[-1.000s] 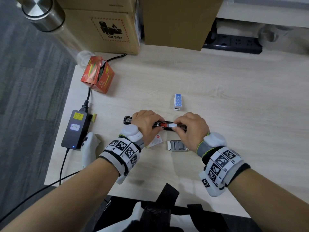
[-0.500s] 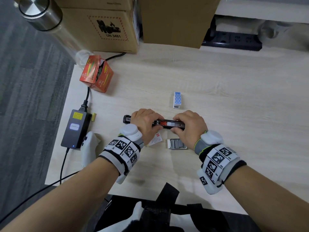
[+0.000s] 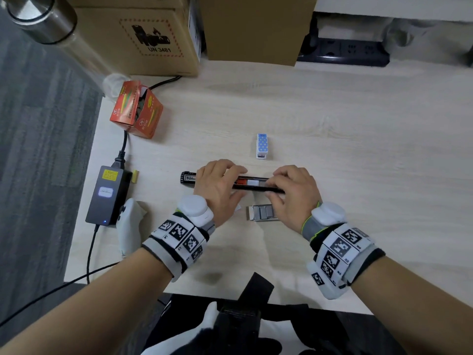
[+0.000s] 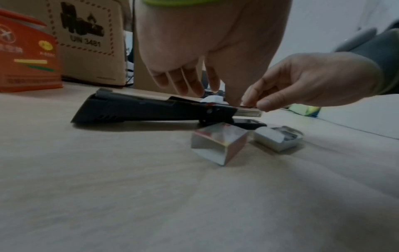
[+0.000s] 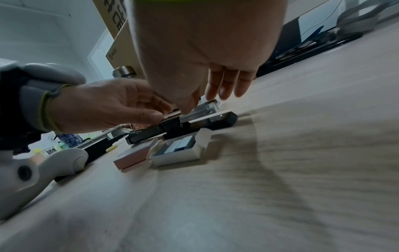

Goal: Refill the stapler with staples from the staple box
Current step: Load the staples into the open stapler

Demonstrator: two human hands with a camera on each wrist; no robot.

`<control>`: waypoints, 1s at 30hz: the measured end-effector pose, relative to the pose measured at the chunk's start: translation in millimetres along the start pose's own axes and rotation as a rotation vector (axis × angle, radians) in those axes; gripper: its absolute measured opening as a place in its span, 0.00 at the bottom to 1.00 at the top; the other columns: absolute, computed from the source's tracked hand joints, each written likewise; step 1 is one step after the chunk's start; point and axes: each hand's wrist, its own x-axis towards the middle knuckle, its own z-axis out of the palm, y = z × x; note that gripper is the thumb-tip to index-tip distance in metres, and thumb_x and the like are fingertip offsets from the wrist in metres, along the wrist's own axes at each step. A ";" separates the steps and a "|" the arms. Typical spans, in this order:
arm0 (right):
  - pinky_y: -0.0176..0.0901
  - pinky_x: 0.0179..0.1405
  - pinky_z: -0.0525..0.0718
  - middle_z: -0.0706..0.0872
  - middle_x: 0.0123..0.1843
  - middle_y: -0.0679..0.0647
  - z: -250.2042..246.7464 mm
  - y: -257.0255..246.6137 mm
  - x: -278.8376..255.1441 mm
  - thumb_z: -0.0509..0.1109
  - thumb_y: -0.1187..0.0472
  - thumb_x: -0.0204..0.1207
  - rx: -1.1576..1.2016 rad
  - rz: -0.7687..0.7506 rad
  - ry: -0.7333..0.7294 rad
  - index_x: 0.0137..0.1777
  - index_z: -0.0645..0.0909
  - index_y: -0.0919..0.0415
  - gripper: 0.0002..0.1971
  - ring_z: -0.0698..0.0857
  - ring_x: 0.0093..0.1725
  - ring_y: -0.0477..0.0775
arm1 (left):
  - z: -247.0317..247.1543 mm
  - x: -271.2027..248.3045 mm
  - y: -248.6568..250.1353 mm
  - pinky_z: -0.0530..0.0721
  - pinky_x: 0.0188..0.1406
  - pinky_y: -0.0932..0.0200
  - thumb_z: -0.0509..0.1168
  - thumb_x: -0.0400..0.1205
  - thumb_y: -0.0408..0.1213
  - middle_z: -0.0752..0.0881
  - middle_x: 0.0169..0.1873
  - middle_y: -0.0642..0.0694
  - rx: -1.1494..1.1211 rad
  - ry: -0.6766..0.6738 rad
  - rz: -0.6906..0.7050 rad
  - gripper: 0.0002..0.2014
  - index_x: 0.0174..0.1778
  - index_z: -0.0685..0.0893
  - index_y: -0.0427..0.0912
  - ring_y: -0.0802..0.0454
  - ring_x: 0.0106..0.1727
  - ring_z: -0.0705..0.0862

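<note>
Stapler [image 3: 252, 183] lies open on desk [image 3: 358, 149]; L hand [image 3: 217, 187] grip steadies body, R hand [image 3: 291, 190] grip pinches magazine.

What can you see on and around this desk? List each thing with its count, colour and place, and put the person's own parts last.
Stapler: one, black, opened flat, desk centre.
Staple box tray: one, white with grey staples, just in front of the stapler.
Box sleeve: one, white-pink, beside the tray.
Blue dotted item: one, behind the stapler.
Orange carton: one, far left.
Power adapter: one, black, left edge.
Cardboard boxes: two, brown, back.
Left hand: on the stapler.
Right hand: pinching at the magazine.
</note>
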 end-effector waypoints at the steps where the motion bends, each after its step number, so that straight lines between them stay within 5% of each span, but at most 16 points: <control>1: 0.47 0.46 0.74 0.82 0.48 0.53 -1.9 1.7 -3.1 0.74 0.62 0.66 0.011 -0.009 0.020 0.45 0.84 0.55 0.08 0.78 0.47 0.59 | 0.3 -4.9 5.3 0.68 0.50 0.52 0.72 0.72 0.44 0.83 0.51 0.46 0.006 0.018 0.043 0.16 0.55 0.82 0.48 0.43 0.52 0.78; 5: 0.47 0.43 0.76 0.82 0.42 0.54 -3.6 6.6 -15.8 0.73 0.61 0.68 0.024 -0.025 0.025 0.44 0.85 0.55 0.05 0.79 0.42 0.60 | 14.7 -25.4 20.8 0.71 0.43 0.50 0.69 0.73 0.43 0.84 0.42 0.46 0.029 -0.061 0.190 0.09 0.47 0.85 0.47 0.41 0.45 0.78; 20: 0.50 0.39 0.80 0.83 0.39 0.55 -3.6 9.8 -31.3 0.71 0.59 0.68 0.056 0.003 -0.061 0.44 0.84 0.56 0.06 0.80 0.39 0.61 | 20.7 -16.6 34.9 0.69 0.46 0.50 0.73 0.71 0.48 0.85 0.42 0.49 0.118 -0.194 -0.020 0.10 0.45 0.90 0.49 0.42 0.49 0.79; 30: 0.50 0.41 0.80 0.84 0.38 0.54 -9.2 11.5 -32.1 0.71 0.57 0.68 0.087 0.021 -0.058 0.44 0.84 0.56 0.06 0.81 0.40 0.59 | 13.5 -17.8 32.6 0.67 0.48 0.54 0.73 0.71 0.46 0.80 0.41 0.57 -0.101 -0.240 -0.156 0.06 0.37 0.81 0.55 0.50 0.49 0.75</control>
